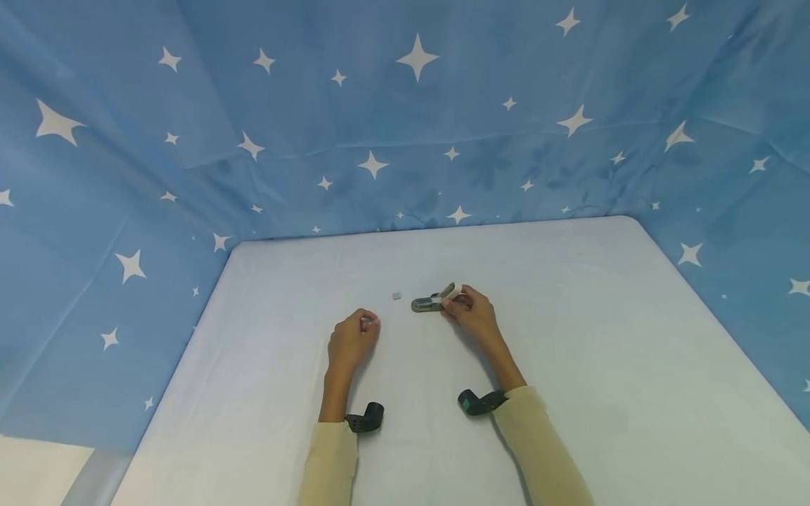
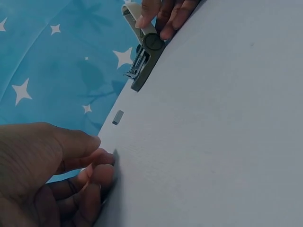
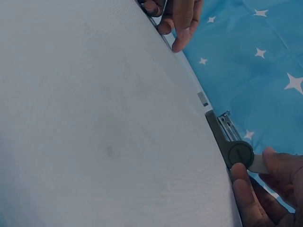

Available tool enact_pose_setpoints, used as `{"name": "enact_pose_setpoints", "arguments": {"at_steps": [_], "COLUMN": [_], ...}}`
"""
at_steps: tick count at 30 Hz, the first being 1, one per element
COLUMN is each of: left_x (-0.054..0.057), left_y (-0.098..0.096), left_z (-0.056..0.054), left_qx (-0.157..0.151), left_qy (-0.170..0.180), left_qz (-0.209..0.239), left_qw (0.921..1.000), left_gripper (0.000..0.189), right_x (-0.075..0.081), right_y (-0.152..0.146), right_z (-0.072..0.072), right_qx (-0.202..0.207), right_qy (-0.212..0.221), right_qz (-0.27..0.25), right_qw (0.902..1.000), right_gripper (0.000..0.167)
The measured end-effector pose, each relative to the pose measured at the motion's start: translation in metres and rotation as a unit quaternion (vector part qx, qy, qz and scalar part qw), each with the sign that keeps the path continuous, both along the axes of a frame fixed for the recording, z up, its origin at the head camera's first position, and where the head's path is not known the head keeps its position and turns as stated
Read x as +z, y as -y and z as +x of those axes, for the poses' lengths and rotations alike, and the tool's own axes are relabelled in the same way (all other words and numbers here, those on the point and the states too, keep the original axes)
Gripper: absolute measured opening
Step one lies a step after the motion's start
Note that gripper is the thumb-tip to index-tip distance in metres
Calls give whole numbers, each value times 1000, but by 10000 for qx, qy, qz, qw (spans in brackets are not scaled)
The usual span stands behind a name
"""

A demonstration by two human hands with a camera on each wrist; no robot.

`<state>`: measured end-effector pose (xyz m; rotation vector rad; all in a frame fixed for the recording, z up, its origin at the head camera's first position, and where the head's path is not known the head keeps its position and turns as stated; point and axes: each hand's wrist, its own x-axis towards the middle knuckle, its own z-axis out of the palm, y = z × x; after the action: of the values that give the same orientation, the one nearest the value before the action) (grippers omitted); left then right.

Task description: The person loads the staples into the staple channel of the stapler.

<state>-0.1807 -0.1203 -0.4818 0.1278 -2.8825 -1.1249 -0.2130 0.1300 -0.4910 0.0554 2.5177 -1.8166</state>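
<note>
A small stapler [image 1: 426, 304] with a dark base and a pale top arm lies on the white table, its top arm swung up and back so the metal staple channel [image 3: 229, 125] shows. My right hand [image 1: 471, 313] holds it at the hinge end, the thumb and fingers pinching the raised top arm [image 2: 135, 14]. A short grey strip of staples [image 1: 396, 296] lies just left of the stapler's front end. Nearer me and to the left, my left hand [image 1: 354, 339] rests by the table with loosely curled fingers, thumb close to the index finger; nothing shows between them.
The white-covered table [image 1: 601, 337] stretches out on both sides of the hands. A blue curtain [image 1: 285, 190] with white stars hangs along its back and side edges. Dark wrist cameras [image 1: 365, 418] sit on both forearms.
</note>
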Motion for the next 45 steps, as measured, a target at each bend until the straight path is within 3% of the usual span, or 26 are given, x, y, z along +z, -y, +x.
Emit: {"name": "enact_pose_setpoints", "arguments": {"at_steps": [8,19,22,26,30,33,37,45], "left_x": [3,4,1,-3,-6,-9,-14,-12], "left_y": [-2,-1,-2,-8,-17,-24,-32,-40], "left_z": [-5,-19,-25,-36,-46,-53,-59,-60], "left_qx": [-116,-736,-873,-855,-901,-797,-430,140], "left_qy": [104,-466,-581,-429,-159,-166,-410,-570], "left_qz": [-168,207,293,394,160,-206,-446,-622], "left_qw": [9997,9960,9941,9946,9957,9965,9972,9963], "left_gripper": [19,13,19,34,44,43,33,17], "right_x": [0,5,4,1,0,0,1,1], "right_y": [0,-1,-1,-1,-1,-2,-3,-1], "right_z": [1,0,0,0,1,1,0,-1], "right_qx": [67,10,32,81,64,89,106,91], "right_qy": [40,44,17,-42,-66,-79,-80,-68], "right_qz": [-188,-159,-204,-131,-68,-120,-123,-184], "right_qw": [9998,9999,9998,9999,9999,9999,9998,9998], "right_gripper": [39,37,38,38,38,38,38,39]}}
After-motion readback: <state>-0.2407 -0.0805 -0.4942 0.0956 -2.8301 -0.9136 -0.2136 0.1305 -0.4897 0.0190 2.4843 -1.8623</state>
